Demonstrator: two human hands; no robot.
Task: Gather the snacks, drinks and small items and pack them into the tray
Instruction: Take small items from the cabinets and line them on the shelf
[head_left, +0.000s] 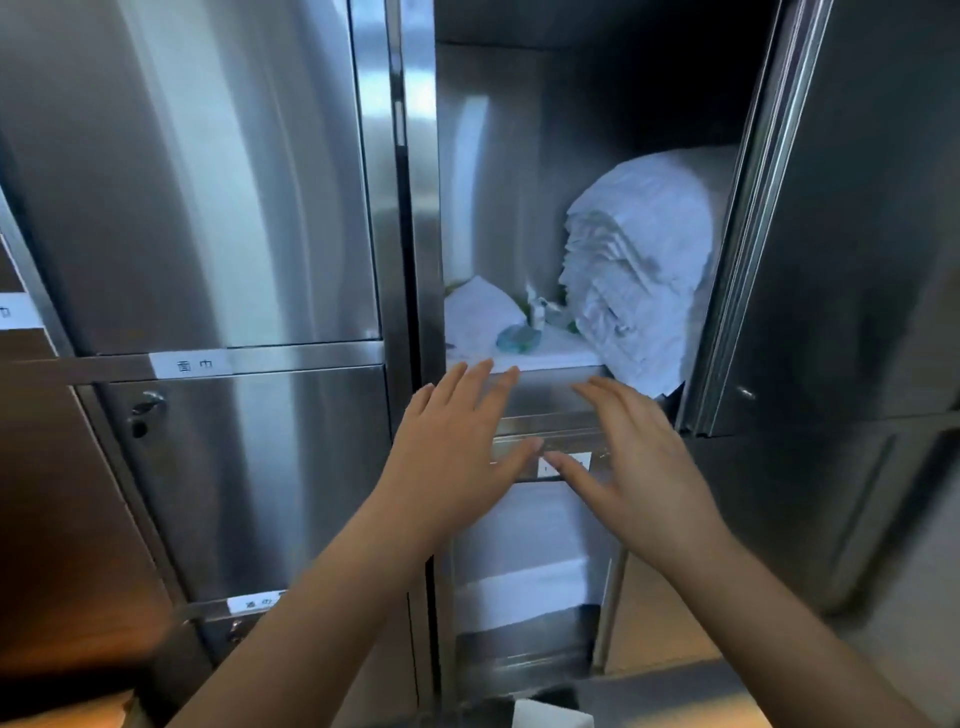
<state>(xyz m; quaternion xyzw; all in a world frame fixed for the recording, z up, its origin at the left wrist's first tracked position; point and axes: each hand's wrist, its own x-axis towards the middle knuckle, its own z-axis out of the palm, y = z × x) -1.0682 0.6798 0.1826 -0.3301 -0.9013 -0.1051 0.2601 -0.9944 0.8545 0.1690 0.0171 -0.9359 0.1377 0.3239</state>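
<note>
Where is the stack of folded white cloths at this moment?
In the head view, the stack of folded white cloths fills the right side of the open cabinet shelf, beside the open door, just above the right hand.

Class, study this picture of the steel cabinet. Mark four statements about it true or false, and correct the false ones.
1. The left hand and the right hand both hold nothing. True.
2. The pile of white cloths lies on the left of the open compartment. False: it lies on the right.
3. The upper door left of the open compartment is shut. True.
4. The left hand grips the bluish packet. False: the packet lies on the shelf, untouched.
</note>
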